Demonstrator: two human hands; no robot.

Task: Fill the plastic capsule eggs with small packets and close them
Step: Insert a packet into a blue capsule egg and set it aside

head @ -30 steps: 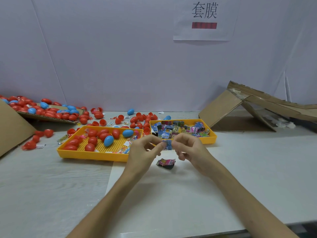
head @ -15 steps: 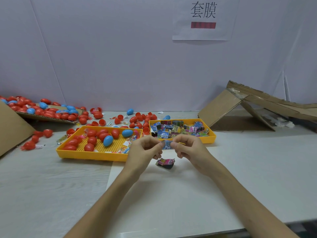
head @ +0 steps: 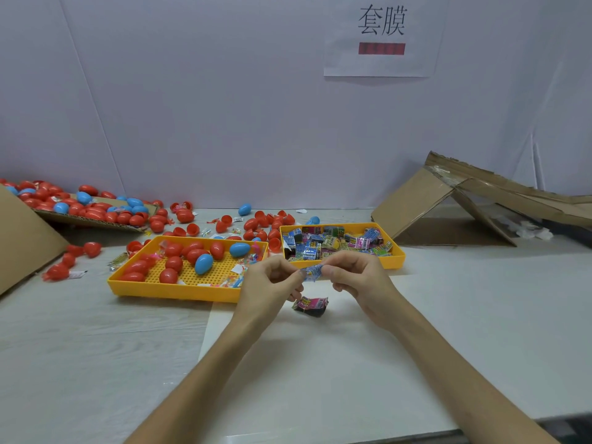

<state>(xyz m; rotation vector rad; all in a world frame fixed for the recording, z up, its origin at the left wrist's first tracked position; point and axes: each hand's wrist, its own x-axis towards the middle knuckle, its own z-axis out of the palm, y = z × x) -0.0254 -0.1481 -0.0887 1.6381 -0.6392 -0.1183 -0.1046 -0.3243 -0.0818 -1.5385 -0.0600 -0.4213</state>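
Observation:
A small blue-and-white packet (head: 312, 272) is held above the table between my two hands. My left hand (head: 270, 283) pinches its left end and my right hand (head: 358, 278) pinches its right end. Just below them a pink-and-black packet (head: 310, 306) lies on the white sheet (head: 320, 363). A yellow tray (head: 179, 288) to the left holds several red and blue capsule eggs (head: 204, 263). Behind my hands a second yellow tray (head: 395, 256) is full of colourful packets (head: 333, 241).
Many loose red and blue eggs (head: 96, 213) lie on cardboard and on the table at the back left. A cardboard flap (head: 22, 238) stands at the far left. A collapsed cardboard box (head: 464, 203) sits at the back right. A paper sign (head: 381, 33) hangs on the wall.
Both hands stay together over the same spot, working the blue packet between their fingertips. The pink packet on the sheet has not moved.

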